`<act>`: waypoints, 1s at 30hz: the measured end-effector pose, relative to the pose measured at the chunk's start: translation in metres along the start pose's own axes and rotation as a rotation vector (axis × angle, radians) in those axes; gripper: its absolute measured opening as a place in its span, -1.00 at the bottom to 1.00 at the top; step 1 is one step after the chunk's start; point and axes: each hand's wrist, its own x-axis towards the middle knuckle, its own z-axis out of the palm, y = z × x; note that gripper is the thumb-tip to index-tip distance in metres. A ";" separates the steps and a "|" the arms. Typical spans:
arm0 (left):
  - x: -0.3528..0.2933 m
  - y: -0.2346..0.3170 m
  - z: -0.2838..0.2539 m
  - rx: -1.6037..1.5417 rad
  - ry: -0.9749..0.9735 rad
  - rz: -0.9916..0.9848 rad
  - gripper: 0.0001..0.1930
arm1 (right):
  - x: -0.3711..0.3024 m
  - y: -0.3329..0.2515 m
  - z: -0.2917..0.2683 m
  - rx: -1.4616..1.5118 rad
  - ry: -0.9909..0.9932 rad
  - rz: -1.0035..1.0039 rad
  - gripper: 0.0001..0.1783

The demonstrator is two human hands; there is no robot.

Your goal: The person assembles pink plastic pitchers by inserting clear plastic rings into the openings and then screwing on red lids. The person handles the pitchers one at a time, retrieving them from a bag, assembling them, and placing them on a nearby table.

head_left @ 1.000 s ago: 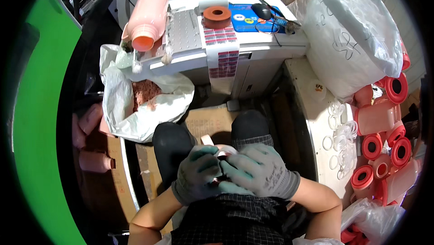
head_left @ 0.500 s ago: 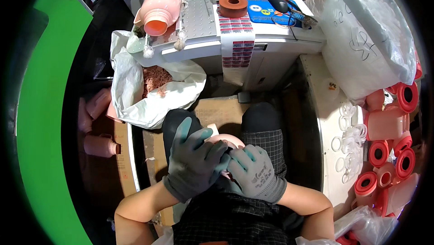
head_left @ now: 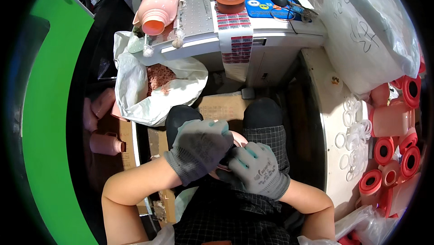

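Above my lap, my two gloved hands are meeting around a pink container [head_left: 238, 139], of which only a curved part is showing between them; its full shape I cannot make out. My left hand [head_left: 204, 143] is lying over it with the back upward, and its fingertips are hiding on the far side, so I cannot tell if they are gripping or only touching. My right hand [head_left: 257, 170] is bending its fingers inward near a dark gap at the container, but their tips are disappearing in shadow, and whether they are pinching something I cannot tell. In front, a pink bottle [head_left: 159, 3] is lying on the white machine [head_left: 282, 41]. To my right, clear rings [head_left: 359, 136] are overlapping each other, red-rimmed pink containers [head_left: 391, 120] are partly blocking one another, and the dark rim of view is cutting off a clear bag [head_left: 375, 227].
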 end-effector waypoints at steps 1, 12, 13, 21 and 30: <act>0.001 0.001 0.003 0.018 0.021 0.006 -0.69 | -0.001 0.001 0.001 0.025 0.028 0.010 -0.59; -0.036 0.076 0.116 -0.354 0.433 0.067 -0.36 | -0.142 -0.013 -0.081 0.833 0.151 1.179 -0.06; -0.026 0.079 0.107 -0.343 0.342 0.223 -0.47 | -0.157 -0.016 -0.076 1.040 0.200 1.368 -0.16; 0.108 -0.075 0.074 -0.893 0.761 -0.497 -0.65 | -0.186 0.010 -0.080 0.294 0.671 1.045 0.12; 0.150 -0.188 0.174 -0.812 0.760 -0.567 -0.27 | -0.158 0.025 -0.051 0.160 0.429 0.794 0.31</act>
